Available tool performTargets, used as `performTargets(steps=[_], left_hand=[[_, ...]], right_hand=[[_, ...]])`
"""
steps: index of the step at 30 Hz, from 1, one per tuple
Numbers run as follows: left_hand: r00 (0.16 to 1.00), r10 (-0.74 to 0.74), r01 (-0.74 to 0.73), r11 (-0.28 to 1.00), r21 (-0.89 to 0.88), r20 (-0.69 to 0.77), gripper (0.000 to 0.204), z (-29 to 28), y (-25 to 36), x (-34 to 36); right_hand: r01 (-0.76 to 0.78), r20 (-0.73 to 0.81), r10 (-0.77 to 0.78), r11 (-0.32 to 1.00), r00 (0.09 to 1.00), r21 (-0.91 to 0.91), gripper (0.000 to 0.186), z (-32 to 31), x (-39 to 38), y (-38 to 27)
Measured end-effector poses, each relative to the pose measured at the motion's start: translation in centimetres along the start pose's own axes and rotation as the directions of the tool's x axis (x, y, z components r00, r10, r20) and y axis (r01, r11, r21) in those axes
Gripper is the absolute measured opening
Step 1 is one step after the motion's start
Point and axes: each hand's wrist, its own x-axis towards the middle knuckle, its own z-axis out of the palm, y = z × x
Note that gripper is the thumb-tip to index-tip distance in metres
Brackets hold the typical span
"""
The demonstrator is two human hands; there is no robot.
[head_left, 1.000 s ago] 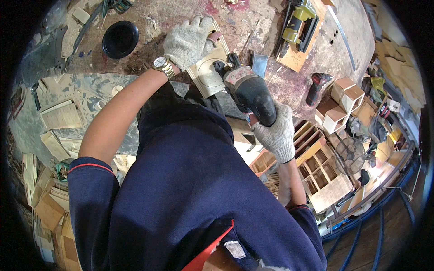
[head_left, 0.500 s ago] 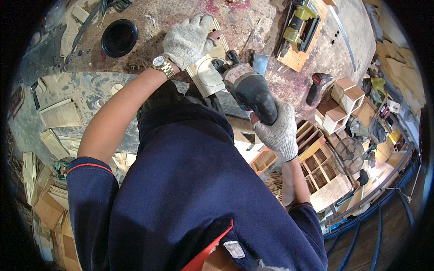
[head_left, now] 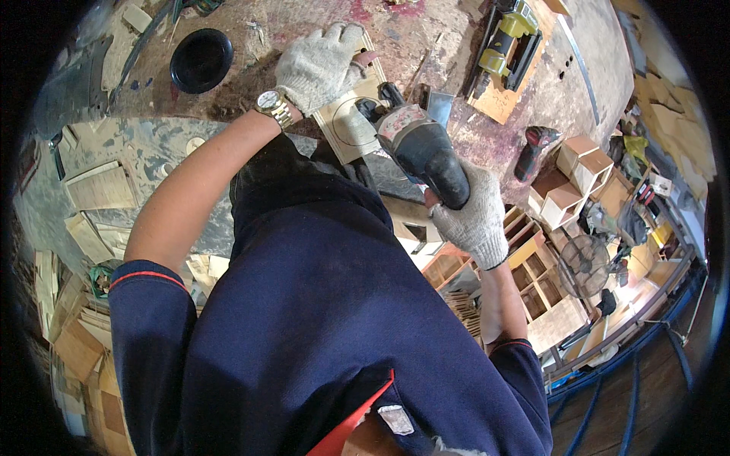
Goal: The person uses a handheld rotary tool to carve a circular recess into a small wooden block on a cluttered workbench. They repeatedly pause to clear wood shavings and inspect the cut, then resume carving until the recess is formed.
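My left hand [head_left: 319,67], in a pale knitted glove with the thumb bare, grips and presses down a narrow wooden board [head_left: 340,135] at the near edge of the workbench. A circle is drawn on the board's near end. My right hand [head_left: 477,216], gloved too, is wrapped round the rear of a jigsaw [head_left: 426,148] with a black body and a worn reddish front. The jigsaw's front end lies at the right side of the board, beside the circle. Its blade cannot be made out.
On the workbench [head_left: 266,23] are a black round dish [head_left: 201,61], a yellow-green nail gun [head_left: 508,42] on a board, and a red-black cordless drill [head_left: 534,152]. Wooden boxes [head_left: 574,178], a fan [head_left: 584,262] and a compartmented wooden unit [head_left: 536,281] stand right; wood offcuts [head_left: 103,186] lie left.
My right hand and the rear of the jigsaw have shifted very slightly to the right. My left hand stays on the board, which has hardly moved.
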Motion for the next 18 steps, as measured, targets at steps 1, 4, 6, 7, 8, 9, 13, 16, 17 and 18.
performTargets(steps=[1,4,6,7,8,9,13,16,17,18], left_hand=[[1.0,0.007,-0.007,1.0,-0.008,0.011,0.049,0.0,-0.1,0.1],[0.994,0.085,-0.088,0.995,-0.05,-0.069,0.045,-0.1,-0.4,1.0],[0.99,0.125,-0.129,0.991,-0.043,-0.072,0.043,-0.2,-0.5,1.4],[0.986,0.145,-0.149,0.988,-0.039,-0.084,0.042,-0.2,-0.5,1.6],[0.991,0.133,-0.134,0.99,-0.04,-0.023,0.041,-0.3,-0.4,1.6],[0.992,0.128,-0.128,0.991,-0.04,0.003,0.04,-0.3,-0.3,1.7],[0.995,0.098,-0.098,0.995,-0.03,-0.002,0.039,-0.5,0.1,1.7],[0.994,0.111,-0.11,0.993,-0.046,0.016,0.039,-0.7,0.0,1.8],[0.994,0.108,-0.107,0.992,-0.062,0.024,0.038,-0.7,0.0,1.8],[0.994,0.099,-0.095,0.992,-0.08,0.051,0.036,-0.7,0.0,1.8]], right_hand=[[0.003,0.004,-0.003,1.0,1.0,0.004,0.034,-0.1,0.1,-0.1],[0.022,0.011,-0.022,1.0,1.0,0.002,0.036,0.1,0.2,-0.4],[0.028,0.0,-0.028,1.0,1.0,0.001,0.033,0.3,0.1,-0.6],[0.032,-0.008,-0.032,0.999,0.999,0.002,0.032,0.4,0.0,-0.7],[0.044,-0.027,-0.045,0.999,0.999,-0.026,0.032,0.6,-0.2,-0.8],[0.055,-0.047,-0.057,0.997,0.997,-0.053,0.031,0.8,-0.4,-0.9],[0.028,-0.055,-0.028,1.0,0.998,-0.004,0.03,1.1,-0.4,-1.0],[0.023,-0.026,-0.023,1.0,0.999,-0.018,0.031,1.1,-0.1,-0.8],[0.017,-0.012,-0.018,1.0,1.0,-0.018,0.034,1.0,0.0,-0.7],[0.013,0.002,-0.013,1.0,1.0,-0.018,0.038,0.8,0.1,-0.6]])
